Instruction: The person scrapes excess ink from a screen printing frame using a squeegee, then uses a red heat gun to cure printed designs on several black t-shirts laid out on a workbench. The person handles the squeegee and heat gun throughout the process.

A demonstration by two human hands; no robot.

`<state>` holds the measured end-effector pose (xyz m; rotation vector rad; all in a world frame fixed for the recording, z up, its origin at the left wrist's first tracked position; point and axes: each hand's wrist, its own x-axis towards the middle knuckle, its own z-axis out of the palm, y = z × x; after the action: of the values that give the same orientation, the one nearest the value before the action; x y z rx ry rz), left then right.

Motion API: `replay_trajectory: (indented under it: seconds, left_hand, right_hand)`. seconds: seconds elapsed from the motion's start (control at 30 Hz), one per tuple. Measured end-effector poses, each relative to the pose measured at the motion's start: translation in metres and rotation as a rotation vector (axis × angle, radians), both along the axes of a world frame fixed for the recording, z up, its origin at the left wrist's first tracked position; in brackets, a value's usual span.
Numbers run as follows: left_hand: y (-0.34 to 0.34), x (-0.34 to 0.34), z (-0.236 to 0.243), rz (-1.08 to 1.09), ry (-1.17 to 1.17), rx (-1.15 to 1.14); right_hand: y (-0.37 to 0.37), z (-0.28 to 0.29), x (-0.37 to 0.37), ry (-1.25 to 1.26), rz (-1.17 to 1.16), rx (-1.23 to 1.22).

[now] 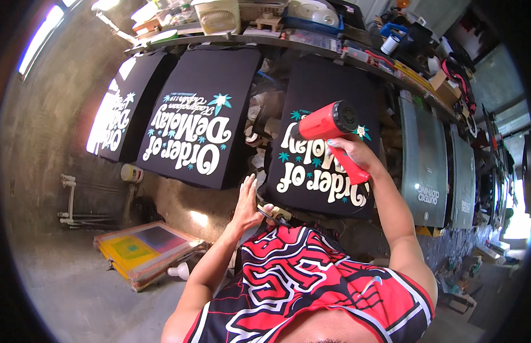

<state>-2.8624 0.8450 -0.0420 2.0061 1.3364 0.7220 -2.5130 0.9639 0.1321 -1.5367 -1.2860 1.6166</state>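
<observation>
My right hand grips the handle of a red heat gun, whose black nozzle points left, over a black printed T-shirt on a board. The shirt has white lettering and teal leaf shapes. My left hand is held open with fingers straight, between that shirt and a similar black shirt to its left; I cannot tell whether it touches anything. A third printed black shirt lies further left, with bright light on it.
Grey-green printed boards line the right. A shelf behind the shirts holds trays, containers and tools. A yellow screen frame lies on the floor at lower left, near white pipes. A white bucket sits under the left shirts.
</observation>
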Motion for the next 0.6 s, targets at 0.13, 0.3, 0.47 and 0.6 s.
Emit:
replay_trajectory:
  seconds: [0.13, 0.3, 0.47, 0.6]
  left_hand:
    - [-0.008, -0.035, 0.01, 0.075, -0.18, 0.172]
    - [-0.008, -0.092, 0.017, 0.328, -0.189, 0.382]
    - [0.002, -0.166, 0.013, 0.354, -0.157, 0.318]
    - [0.005, -0.214, 0.008, 0.379, -0.032, 0.3]
  right_hand:
    - [-0.002, 0.007, -0.031, -0.087, -0.073, 0.077]
    - [-0.021, 0.038, -0.086, 0.216, 0.211, -0.131]
    - [-0.012, 0.046, -0.18, 0.002, 0.232, -0.062]
    - [-0.016, 0.047, -0.227, 0.061, 0.351, -0.081]
